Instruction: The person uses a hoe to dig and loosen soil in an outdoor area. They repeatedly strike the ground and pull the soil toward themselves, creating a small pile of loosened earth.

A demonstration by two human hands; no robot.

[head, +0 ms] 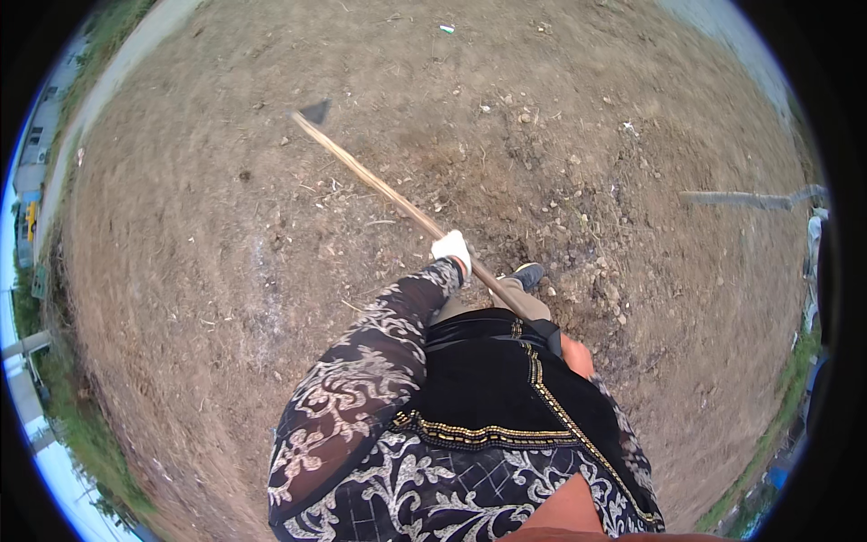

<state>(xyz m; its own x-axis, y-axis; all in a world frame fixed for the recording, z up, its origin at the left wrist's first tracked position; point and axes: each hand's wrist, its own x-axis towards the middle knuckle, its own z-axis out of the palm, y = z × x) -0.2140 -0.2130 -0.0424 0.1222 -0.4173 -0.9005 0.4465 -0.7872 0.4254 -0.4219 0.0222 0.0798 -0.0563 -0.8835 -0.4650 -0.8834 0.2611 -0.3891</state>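
In the head view, my left hand (451, 246), in a white glove, is wrapped around the wooden handle of a hoe (379, 184). The handle slants from my waist out to the upper left. At its far end a dark metal blade (315, 112) stands out, slightly blurred, above or at the bare soil; the exact gap cannot be judged. By my right hip, my right hand (551, 336) appears in a dark grey covering at the handle's near end. Its fingers are mostly hidden by the black garment, and the bare wrist shows behind it.
Dry, crumbly soil (203, 271) with small clods surrounds me. My shoe (528, 275) is beside the handle. A grey pole-like object (738, 198) lies at the right. White scraps (630, 129) are scattered about. A pale path (101, 95) and buildings (34, 159) line the left rim.
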